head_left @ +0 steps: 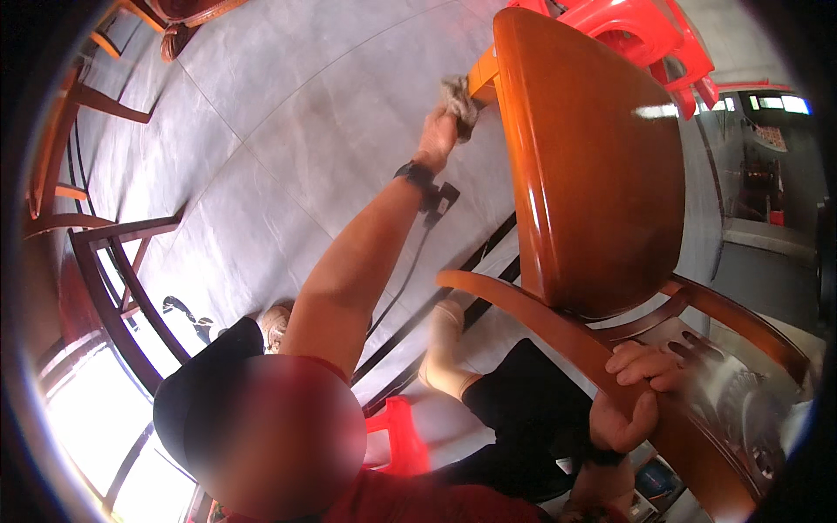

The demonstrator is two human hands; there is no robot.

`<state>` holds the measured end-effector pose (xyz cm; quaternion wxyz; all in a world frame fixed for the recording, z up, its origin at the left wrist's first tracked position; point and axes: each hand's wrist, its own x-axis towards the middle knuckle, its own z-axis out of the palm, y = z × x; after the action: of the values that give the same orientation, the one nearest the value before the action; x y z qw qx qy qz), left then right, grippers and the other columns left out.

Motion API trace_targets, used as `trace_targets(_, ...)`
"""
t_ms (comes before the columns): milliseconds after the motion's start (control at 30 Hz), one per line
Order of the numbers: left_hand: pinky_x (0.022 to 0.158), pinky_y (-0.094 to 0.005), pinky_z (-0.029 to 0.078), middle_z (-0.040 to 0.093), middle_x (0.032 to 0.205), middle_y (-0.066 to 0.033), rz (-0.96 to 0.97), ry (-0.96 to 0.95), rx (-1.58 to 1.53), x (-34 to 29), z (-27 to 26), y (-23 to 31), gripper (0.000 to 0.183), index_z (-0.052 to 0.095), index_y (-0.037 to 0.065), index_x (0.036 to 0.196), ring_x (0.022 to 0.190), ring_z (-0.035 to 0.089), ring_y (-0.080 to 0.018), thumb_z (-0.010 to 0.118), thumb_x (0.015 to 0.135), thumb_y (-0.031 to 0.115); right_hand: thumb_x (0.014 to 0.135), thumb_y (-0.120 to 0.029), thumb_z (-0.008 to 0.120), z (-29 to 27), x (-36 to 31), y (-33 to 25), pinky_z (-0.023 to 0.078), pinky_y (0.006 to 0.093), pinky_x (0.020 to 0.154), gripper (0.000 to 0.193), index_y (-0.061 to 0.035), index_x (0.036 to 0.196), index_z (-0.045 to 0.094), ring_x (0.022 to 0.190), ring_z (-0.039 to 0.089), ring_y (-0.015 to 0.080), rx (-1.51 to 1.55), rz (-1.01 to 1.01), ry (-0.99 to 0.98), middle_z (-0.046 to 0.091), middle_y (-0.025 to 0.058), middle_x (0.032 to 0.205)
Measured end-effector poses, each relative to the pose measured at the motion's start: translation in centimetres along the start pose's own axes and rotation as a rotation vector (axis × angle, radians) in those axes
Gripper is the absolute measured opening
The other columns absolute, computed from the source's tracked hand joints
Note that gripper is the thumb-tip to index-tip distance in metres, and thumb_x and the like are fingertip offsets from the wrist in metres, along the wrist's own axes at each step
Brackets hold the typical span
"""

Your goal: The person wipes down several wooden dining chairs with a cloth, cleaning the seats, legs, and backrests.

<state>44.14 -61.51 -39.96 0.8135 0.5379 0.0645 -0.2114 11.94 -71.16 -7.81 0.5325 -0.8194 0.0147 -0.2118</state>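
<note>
A glossy orange-brown wooden chair (597, 174) is tilted over in front of me. My left hand (438, 137) reaches far out, closed on a crumpled grey-brown cloth (459, 103). That cloth presses against a chair leg (483, 75) just beyond the seat's far left edge. Close to my body, my right hand (635, 392) grips the curved wooden rail (523, 318) of the chair's backrest, fingers bent over its top. A dark strap with a small black device and a cable is on my left wrist.
Red plastic stools (628, 30) stand behind the chair at the far right. Another red stool (405, 436) is low beside my legs. Dark wooden furniture (96, 253) lines the left side. Grey tiles (288, 113) cover the floor, and a cable hangs from my left wrist.
</note>
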Motion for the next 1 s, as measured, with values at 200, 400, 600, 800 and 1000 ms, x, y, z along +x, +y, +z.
trace_targets(200,0.095,-0.0325,0.042,0.063,0.110,-0.0089,0.219,0.037,-0.014,-3.1,5.5,4.9,0.042,0.052,-0.001,0.126,0.103,0.053,-0.0179,0.037,0.103,0.030,0.094,-0.025,0.050,-0.3,-0.5,-0.7,0.048,0.0449,0.080,0.021,-0.0123,0.098,0.034,0.075,0.056,0.0223,-0.022,0.038,0.027,0.053,0.0083,0.085)
trace_targets(400,0.090,-0.0335,0.046,0.066,0.105,-0.0104,0.097,0.094,-0.049,4.4,-0.8,-5.8,0.046,0.059,-0.002,0.115,0.098,0.060,-0.0194,0.039,0.102,0.037,0.084,-0.018,0.048,1.3,0.7,-0.1,0.044,0.0351,0.064,0.021,-0.0075,0.099,0.039,0.065,0.052,0.0211,0.011,-0.097,0.063,0.051,0.0108,0.076)
trace_targets(600,0.085,-0.0328,0.049,0.066,0.106,-0.0105,0.155,-0.099,0.206,2.0,-4.9,-8.3,0.037,0.062,0.000,0.115,0.096,0.062,-0.0188,0.047,0.098,0.030,0.084,-0.016,0.049,0.5,0.4,0.1,0.046,0.0337,0.065,0.020,-0.0078,0.098,0.038,0.066,0.054,0.0216,0.005,-0.124,0.034,0.051,0.0100,0.077)
trace_targets(800,0.094,-0.0330,0.046,0.059,0.124,-0.0091,0.199,-0.017,-0.250,-5.1,2.1,-0.2,0.030,0.055,-0.003,0.123,0.104,0.058,-0.0179,0.053,0.095,0.008,0.085,-0.016,0.048,0.0,0.7,-0.5,0.047,0.0342,0.068,0.020,-0.0080,0.100,0.038,0.068,0.055,0.0212,-0.069,-0.097,-0.046,0.052,0.0093,0.081)
trace_targets(1000,0.091,-0.0399,0.047,0.058,0.120,-0.0164,1.075,0.233,0.479,-6.0,5.8,2.3,0.029,0.060,0.000,0.112,0.103,0.058,-0.0350,0.058,0.084,-0.001,0.087,-0.016,0.048,0.0,1.0,-0.3,0.047,0.0350,0.072,0.020,-0.0074,0.103,0.039,0.071,0.056,0.0211,-0.042,-0.150,-0.067,0.053,0.0093,0.083)
